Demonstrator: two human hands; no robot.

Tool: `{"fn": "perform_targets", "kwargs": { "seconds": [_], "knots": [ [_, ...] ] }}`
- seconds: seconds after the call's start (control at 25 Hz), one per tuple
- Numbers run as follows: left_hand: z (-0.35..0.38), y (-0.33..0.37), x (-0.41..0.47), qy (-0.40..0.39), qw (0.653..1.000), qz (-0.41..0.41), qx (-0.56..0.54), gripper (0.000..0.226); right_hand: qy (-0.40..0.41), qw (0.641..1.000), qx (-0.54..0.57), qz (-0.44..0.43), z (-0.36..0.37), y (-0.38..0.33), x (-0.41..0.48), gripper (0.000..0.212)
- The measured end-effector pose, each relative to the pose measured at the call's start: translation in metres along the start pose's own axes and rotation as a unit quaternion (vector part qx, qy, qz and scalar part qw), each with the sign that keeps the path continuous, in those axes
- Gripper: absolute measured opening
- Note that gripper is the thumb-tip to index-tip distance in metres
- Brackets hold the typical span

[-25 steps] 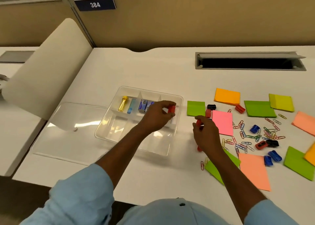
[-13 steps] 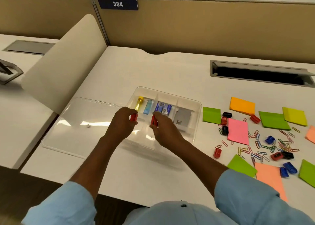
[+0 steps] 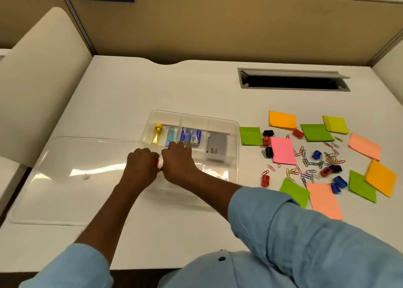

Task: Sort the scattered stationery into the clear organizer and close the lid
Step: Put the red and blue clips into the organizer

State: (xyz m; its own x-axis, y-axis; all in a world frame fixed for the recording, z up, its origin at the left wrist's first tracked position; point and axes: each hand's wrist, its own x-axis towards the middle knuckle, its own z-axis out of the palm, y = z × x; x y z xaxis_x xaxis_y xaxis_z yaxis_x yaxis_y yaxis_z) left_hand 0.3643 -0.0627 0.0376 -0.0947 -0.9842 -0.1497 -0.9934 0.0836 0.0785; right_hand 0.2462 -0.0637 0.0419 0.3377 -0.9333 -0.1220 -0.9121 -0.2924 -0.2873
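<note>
Gripping a red clip (image 3: 155, 163), left hand (image 3: 141, 167) curls close beside right hand (image 3: 177, 163), whose hold cannot be told. Clear organizer (image 3: 194, 115) lies under both; its lid (image 3: 65, 178) left of them; paper clips (image 3: 304, 162) well right.

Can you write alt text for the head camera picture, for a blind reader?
The left hand grips a red clip beside the right hand, over a clear organizer on a white desk. Its lid lies flat alongside; sticky notes and paper clips lie scattered nearby.
</note>
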Motion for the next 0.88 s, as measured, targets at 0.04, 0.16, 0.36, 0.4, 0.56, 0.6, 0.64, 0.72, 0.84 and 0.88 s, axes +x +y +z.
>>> {"fn": "perform_targets", "kwargs": {
  "seconds": [0.04, 0.16, 0.36, 0.4, 0.56, 0.6, 0.64, 0.72, 0.84, 0.88],
  "knots": [
    [0.002, -0.001, 0.0, -0.001, 1.0, -0.002, 0.009, 0.032, -0.003, 1.0, -0.005, 0.005, 0.001, 0.0, 0.001, 0.039],
    [0.008, 0.0, 0.004, -0.004, 1.0, -0.008, -0.003, 0.043, -0.006, 1.0, 0.006, 0.01, 0.001, 0.002, 0.003, 0.044],
    [-0.001, 0.013, 0.003, 0.051, 0.993, -0.03, -0.102, 0.033, 0.053, 0.993, 0.101, 0.032, -0.013, 0.019, -0.01, 0.045],
    [-0.005, 0.02, 0.001, 0.071, 0.988, -0.032, -0.132, 0.031, 0.061, 0.99, 0.116, 0.045, -0.016, 0.028, -0.015, 0.045],
    [-0.026, 0.061, -0.006, 0.11, 0.974, 0.027, -0.194, 0.021, 0.099, 0.976, 0.15, 0.12, -0.031, 0.087, -0.038, 0.041],
    [-0.03, 0.073, -0.008, 0.113, 0.969, 0.047, -0.213, 0.021, 0.11, 0.971, 0.155, 0.146, -0.034, 0.104, -0.044, 0.039],
    [-0.034, 0.087, -0.011, 0.112, 0.962, 0.066, -0.24, 0.022, 0.12, 0.964, 0.162, 0.173, -0.036, 0.122, -0.051, 0.038],
    [-0.035, 0.12, -0.02, 0.095, 0.944, 0.111, -0.297, 0.022, 0.132, 0.95, 0.172, 0.224, -0.039, 0.16, -0.066, 0.038],
    [-0.024, 0.173, -0.031, 0.025, 0.927, 0.182, -0.326, 0.024, 0.125, 0.937, 0.162, 0.284, -0.043, 0.213, -0.088, 0.04],
    [-0.017, 0.189, -0.033, -0.003, 0.926, 0.201, -0.319, 0.028, 0.12, 0.934, 0.161, 0.294, -0.044, 0.227, -0.094, 0.042]
  ]
}}
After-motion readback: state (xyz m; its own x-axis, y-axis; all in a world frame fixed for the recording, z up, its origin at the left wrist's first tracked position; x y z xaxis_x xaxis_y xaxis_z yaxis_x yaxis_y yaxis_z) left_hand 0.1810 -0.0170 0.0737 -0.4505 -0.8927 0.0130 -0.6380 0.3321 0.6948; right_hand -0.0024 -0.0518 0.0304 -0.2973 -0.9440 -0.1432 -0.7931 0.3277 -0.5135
